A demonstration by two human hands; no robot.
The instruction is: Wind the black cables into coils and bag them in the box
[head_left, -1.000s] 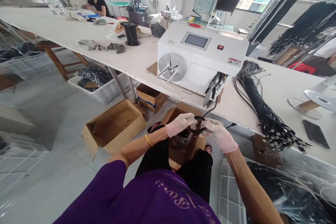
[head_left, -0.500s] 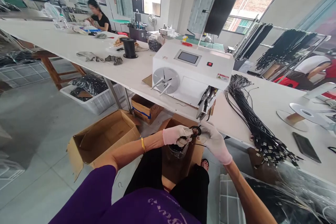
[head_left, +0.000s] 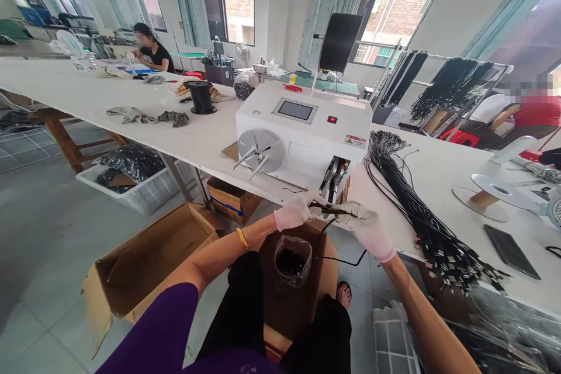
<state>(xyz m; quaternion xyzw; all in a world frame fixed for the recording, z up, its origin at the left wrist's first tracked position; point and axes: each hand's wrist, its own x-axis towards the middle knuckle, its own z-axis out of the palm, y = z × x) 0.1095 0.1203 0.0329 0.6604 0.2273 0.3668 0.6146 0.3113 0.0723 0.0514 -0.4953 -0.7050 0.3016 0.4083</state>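
Observation:
A small coil of black cable point(head_left: 329, 210) is stretched between my two white-gloved hands, just below the tying head point(head_left: 335, 178) of a white winding machine point(head_left: 307, 143). At the coil's left end, my left hand point(head_left: 294, 214) is closed on it. Holding the other end, my right hand point(head_left: 367, 227) has its fingers pinched together. One loose length of the cable hangs below and loops out to the right. Under my hands a clear plastic bag point(head_left: 293, 262) with dark contents stands in a cardboard box point(head_left: 322, 298). Whether the coil touches the tying head I cannot tell.
On the table to the right lie a long bundle of black cables point(head_left: 412, 204), a white spool point(head_left: 495, 190) and a phone point(head_left: 512, 251). A black spool point(head_left: 201, 97) and grey cloths point(head_left: 131, 115) are on the left. Another open carton point(head_left: 153, 269) sits on the floor.
Both hands have risen from over the bag to the tying head. The coil, round before, now looks drawn out flat, and its loose end hangs lower. The view has tilted up.

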